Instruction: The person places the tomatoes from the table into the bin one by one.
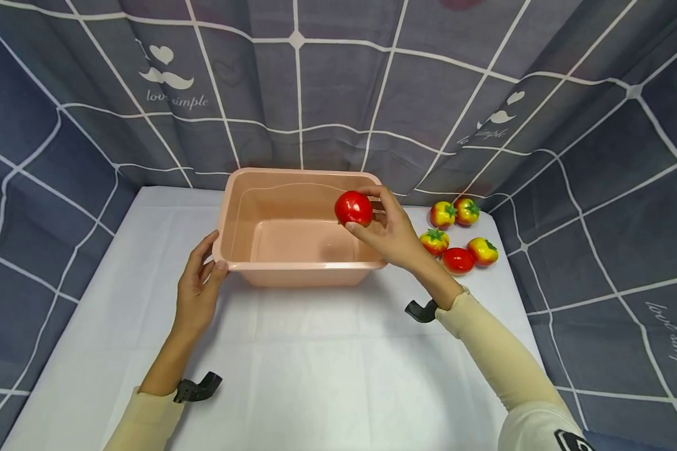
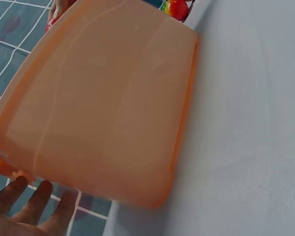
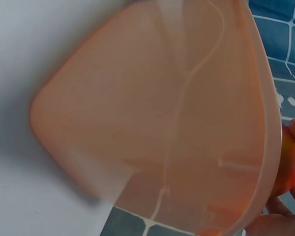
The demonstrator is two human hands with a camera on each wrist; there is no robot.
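Observation:
A pink plastic basin (image 1: 301, 277) stands at the back of the white table. My left hand (image 1: 197, 291) grips its left end, thumb at the front corner of the rim and fingers on the outer side. In the left wrist view the fingers (image 2: 37, 204) show beside the basin's wall (image 2: 103, 98). Over the basin's right part, my right hand (image 1: 392, 232) holds a glossy red tomato (image 1: 353, 208) between thumb and fingers. The right wrist view shows this tomato (image 3: 290, 162) partly hidden behind the basin's rim (image 3: 271, 118).
Right of the basin lie several tomatoes: yellow-red ones (image 1: 482, 252) with green leafy tops and a red one (image 1: 457, 260). A white cloth (image 1: 316, 357) covers the table. Dark grey checked curtains (image 1: 338, 81) enclose the back and both sides.

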